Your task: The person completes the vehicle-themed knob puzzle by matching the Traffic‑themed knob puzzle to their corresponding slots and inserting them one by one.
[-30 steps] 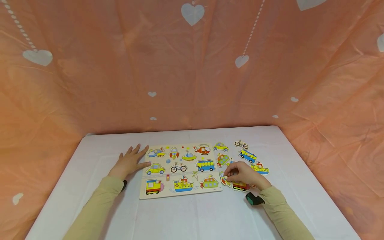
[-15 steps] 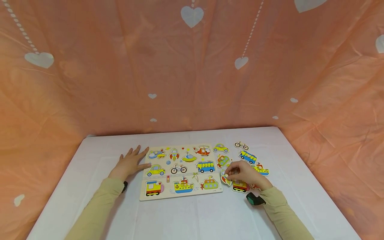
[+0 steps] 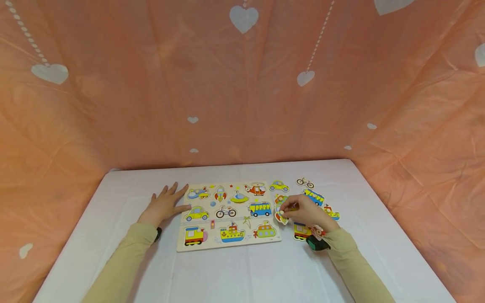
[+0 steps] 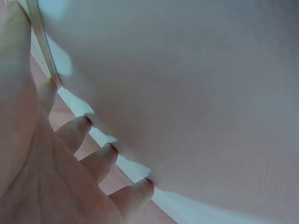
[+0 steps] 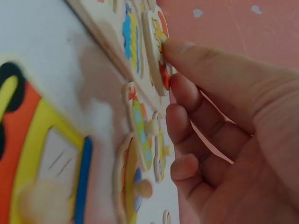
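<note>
My right hand (image 3: 307, 210) pinches a knobbed rocket puzzle piece (image 3: 278, 216) by its knob, just off the right edge of the wooden puzzle board (image 3: 212, 243). In the right wrist view the rocket piece stands tilted, its red and yellow print partly behind the thumb, and the other fingers are curled. Fingers spread, my left hand (image 3: 161, 209) lies at the board's left edge, thumb over the printed face. In the left wrist view its fingertips (image 4: 142, 184) rest on the white tablecloth. The board carries printed vehicles in outlined places.
Right of the board lie loose knobbed pieces: a car (image 3: 279, 186), a bicycle (image 3: 305, 182), a bus (image 3: 313, 197), a ship (image 3: 332, 213), a train (image 3: 301, 231), a helicopter (image 3: 317, 231) and a submarine (image 5: 140, 128). An orange curtain (image 3: 242, 105) hangs behind the table.
My right hand has lifted the rocket piece and moved it a little up and left, towards the board. More of the train and helicopter pieces shows. The left hand stays in place.
</note>
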The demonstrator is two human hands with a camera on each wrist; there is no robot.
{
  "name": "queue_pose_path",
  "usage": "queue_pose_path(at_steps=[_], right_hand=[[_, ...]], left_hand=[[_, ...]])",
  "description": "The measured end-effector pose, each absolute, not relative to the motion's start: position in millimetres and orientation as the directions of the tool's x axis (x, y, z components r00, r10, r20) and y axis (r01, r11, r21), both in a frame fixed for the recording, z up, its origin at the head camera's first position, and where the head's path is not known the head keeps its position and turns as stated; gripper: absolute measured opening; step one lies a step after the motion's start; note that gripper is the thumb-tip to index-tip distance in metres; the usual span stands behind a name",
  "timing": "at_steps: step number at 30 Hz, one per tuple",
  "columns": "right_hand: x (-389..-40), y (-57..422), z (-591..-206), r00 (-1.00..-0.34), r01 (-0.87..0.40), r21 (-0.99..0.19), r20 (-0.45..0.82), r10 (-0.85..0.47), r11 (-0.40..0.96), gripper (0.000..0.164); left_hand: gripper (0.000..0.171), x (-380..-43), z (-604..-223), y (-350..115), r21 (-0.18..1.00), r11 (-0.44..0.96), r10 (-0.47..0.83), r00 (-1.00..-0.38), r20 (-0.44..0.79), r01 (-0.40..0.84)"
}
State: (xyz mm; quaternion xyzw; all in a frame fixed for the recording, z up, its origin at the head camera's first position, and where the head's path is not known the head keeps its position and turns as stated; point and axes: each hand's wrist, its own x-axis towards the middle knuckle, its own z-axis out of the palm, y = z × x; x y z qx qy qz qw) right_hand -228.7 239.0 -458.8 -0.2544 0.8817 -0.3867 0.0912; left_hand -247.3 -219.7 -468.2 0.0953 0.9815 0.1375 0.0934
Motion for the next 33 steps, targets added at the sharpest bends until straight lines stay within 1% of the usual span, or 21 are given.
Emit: queue_pose_path(at_steps=[10,18,26,33], right_hand=[[-251.4,218.8,-451.2,-0.821,-0.446,-0.720,0.093,-0.563,0.532,0.012],[-264.0,201.7,-447.3,-0.821,-0.430,-0.725,0.067,-0.567,0.537,0.011],[-273.0,180.8,-448.8,-0.836,-0.371,-0.759,0.023,-0.548,0.535,0.011],[-279.5,165.0,-452.4,-0.819,-0.408,-0.761,0.062,-0.570,0.504,0.011]], left_hand=[[0.088,-246.3,-464.5,-218.9,0.305,0.939,0.216,-0.962,-0.165,0.158],[0.088,-244.4,-466.6,-219.1,0.299,0.942,0.211,-0.963,-0.170,0.154],[0.087,-243.7,-465.1,-218.0,0.302,0.940,0.213,-0.963,-0.165,0.156],[0.087,-244.7,-466.2,-219.8,0.310,0.936,0.221,-0.963,-0.154,0.165]])
